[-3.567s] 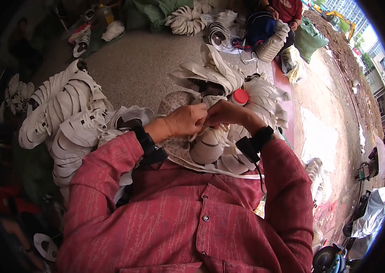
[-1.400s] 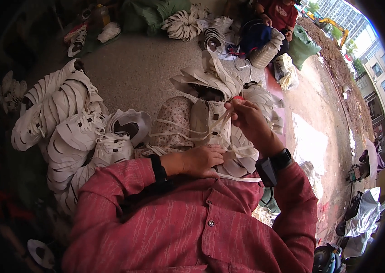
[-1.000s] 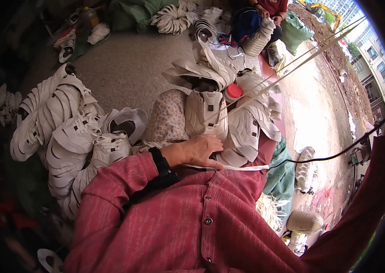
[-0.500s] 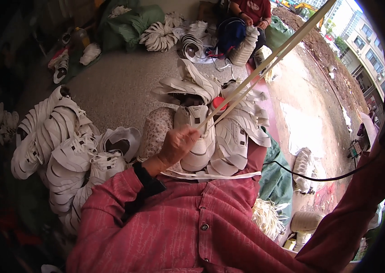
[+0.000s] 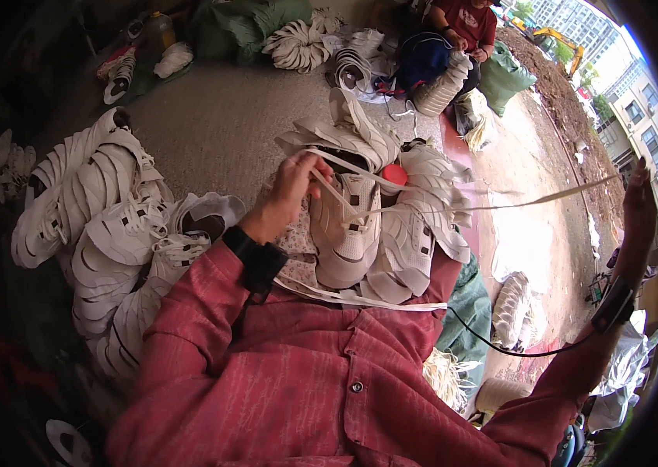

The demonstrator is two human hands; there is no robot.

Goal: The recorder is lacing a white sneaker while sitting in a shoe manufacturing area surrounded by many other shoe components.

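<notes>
A white shoe upper rests on my lap, its toe toward me. My left hand is closed at its left side, gripping a cream shoelace between thumb and fingers. From the eyelets a length of that lace stretches far right to my right hand, which is raised at arm's length with its fingers together around the lace. More uppers lie stacked against the right side of this one. Beyond it sits a loose pile of pale upper pieces, with a red round lid beside them.
Bundled laced uppers are heaped at my left. A bunch of loose laces lies low right, near a green sack. A black cable runs to my right arm. Across the floor, another person sits handling stacked uppers.
My right arm has swung down into view at the right, pulling the lace lower and flatter. My left hand has moved up and left, drawing part of the lace away from the upper.
</notes>
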